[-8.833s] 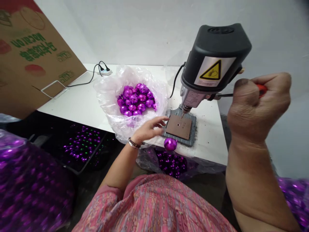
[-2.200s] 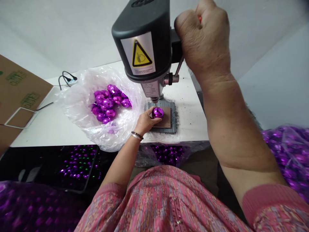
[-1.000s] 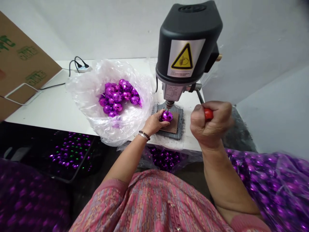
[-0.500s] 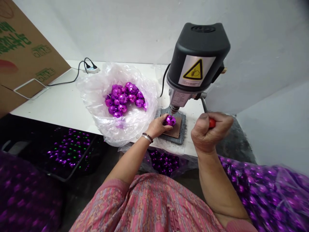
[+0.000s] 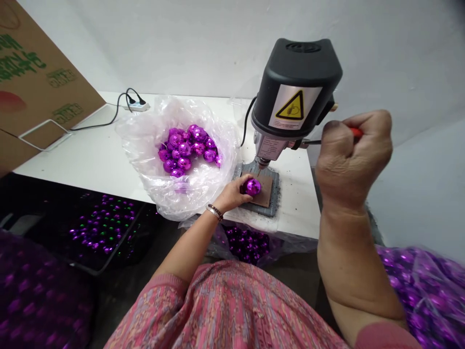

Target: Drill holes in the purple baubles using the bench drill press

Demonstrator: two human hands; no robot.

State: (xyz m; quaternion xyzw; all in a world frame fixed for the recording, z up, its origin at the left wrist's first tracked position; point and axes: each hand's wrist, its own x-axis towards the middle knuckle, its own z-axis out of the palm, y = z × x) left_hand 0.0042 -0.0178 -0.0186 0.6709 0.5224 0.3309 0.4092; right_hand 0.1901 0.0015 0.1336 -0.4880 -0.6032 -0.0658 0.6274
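My left hand [image 5: 231, 195] cups a shiny purple faceted ball [image 5: 252, 187] with its fingertips. The ball sits on a brown pad [image 5: 268, 190] just below and left of the drill bit, apart from its tip as far as I can tell. The pad lies on the grey base [image 5: 275, 194] of a black-headed bench drill [image 5: 296, 87]. My right hand [image 5: 352, 155] is a raised fist around the red handle of the drill's feed lever, and the fist hides most of that handle. The drill's chuck [image 5: 262, 162] hangs above the pad.
A clear plastic bag [image 5: 140, 165] holds a heap of purple balls [image 5: 185, 151] on the white table [image 5: 294, 208]. Behind it are a power strip [image 5: 138, 106] and a cardboard sheet [image 5: 43, 72]. Below the table edge lie a black tray [image 5: 103, 228] of balls and more bagged balls.
My right fist has risen and moved right, swinging the feed lever up. The ball has shifted slightly down and left, away from the drill bit, still in my left hand.
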